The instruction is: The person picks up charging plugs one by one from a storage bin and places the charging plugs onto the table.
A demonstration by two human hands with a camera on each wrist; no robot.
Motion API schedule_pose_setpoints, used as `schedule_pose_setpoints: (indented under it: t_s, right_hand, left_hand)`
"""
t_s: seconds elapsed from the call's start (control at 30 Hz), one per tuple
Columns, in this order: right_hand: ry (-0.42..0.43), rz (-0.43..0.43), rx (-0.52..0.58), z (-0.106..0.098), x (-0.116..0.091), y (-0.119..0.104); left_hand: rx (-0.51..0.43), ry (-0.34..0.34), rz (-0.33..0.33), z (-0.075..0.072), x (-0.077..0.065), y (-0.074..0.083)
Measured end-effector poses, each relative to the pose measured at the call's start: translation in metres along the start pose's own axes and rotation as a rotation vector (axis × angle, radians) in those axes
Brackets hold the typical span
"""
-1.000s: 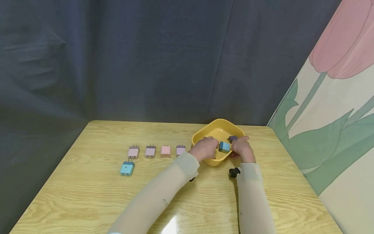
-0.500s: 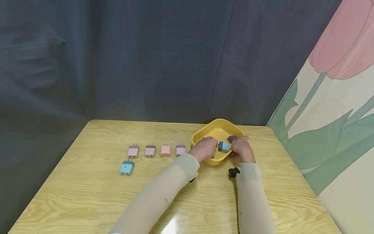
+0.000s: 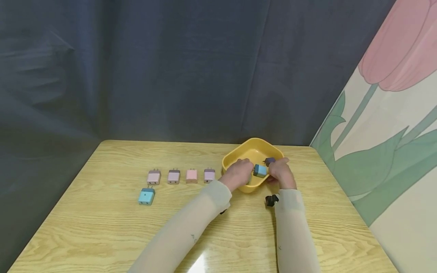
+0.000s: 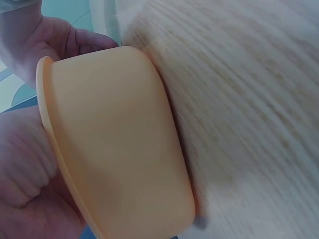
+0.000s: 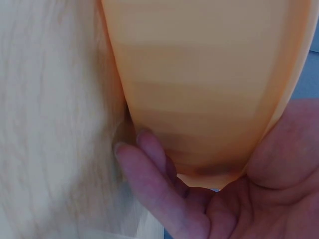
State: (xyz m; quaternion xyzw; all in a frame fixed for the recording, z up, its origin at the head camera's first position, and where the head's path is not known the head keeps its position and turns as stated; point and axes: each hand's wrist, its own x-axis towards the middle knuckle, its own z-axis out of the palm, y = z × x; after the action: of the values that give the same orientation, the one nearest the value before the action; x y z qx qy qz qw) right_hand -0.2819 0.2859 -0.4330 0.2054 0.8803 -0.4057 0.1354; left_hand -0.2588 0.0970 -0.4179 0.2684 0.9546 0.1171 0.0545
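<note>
Head view only: blue charger (image 3: 260,170) lying in yellow bowl (image 3: 253,152), between both hands, dark charger (image 3: 270,160) just behind it; four pinkish chargers (image 3: 181,176) in a row well to the left of the grip, blue one (image 3: 146,196) in front of them. Wrist views only: bowl's outer wall on wooden table (image 4: 259,114); right hand (image 5: 209,194) clamped on near rim, fingers (image 5: 149,174) curled under wall, thumb over edge; left hand (image 4: 30,169) gripping opposite rim, fingers curled against it.
</note>
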Motion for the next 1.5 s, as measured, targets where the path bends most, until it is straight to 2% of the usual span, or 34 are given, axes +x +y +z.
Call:
schedule_pose_setpoints:
  t_s: [0.37,1.3,1.5]
  right_hand:
    - [-0.008,0.015,0.018,0.002,-0.003,-0.006]
    - [-0.005,-0.006,0.002,0.002,-0.001,-0.006]
    - [-0.008,-0.013,-0.022,-0.001,0.000,-0.002]
  left_hand:
    - [0.082,0.098,0.031,0.006,0.000,-0.003]
    - [0.133,0.183,0.008,0.012,-0.003,-0.001]
    - [0.185,0.215,0.041,0.012,-0.004,0.002]
